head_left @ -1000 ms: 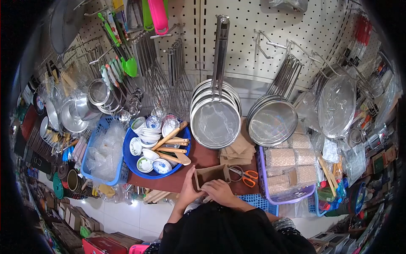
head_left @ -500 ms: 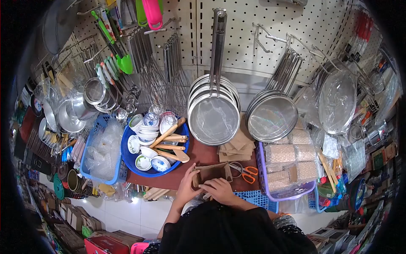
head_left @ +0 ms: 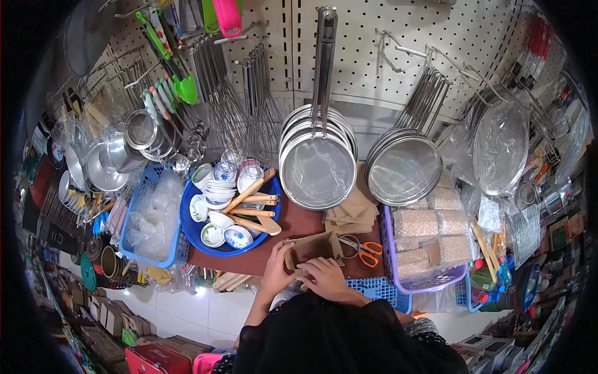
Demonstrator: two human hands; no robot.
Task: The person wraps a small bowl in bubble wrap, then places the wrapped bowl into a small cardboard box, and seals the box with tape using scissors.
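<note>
A small brown cardboard box (head_left: 311, 248), its top open, is held at the front edge of the reddish-brown table (head_left: 299, 222). My left hand (head_left: 277, 268) grips its left side, fingers wrapped over the wall. Across the near side lies my right hand (head_left: 324, 276), its fingers bent over the front edge of the cardboard. Right beside the box rest orange-handled scissors (head_left: 370, 254). Behind it is a stack of flat brown cardboard pieces (head_left: 350, 215). The inside of the box looks dark, and I cannot make out anything in it.
A blue basin (head_left: 208, 250) of small bowls and wooden-handled utensils stands left, beside a blue basket (head_left: 177, 254) of bubble wrap. To the right, a purple basket (head_left: 398, 283) contains bubble-wrapped packs. Large strainers (head_left: 319, 171) and whisks (head_left: 255, 124) hang from the pegboard above.
The view has shifted slightly. My right hand's fingers have moved a little up and over the box's near edge; my left hand keeps its hold.
</note>
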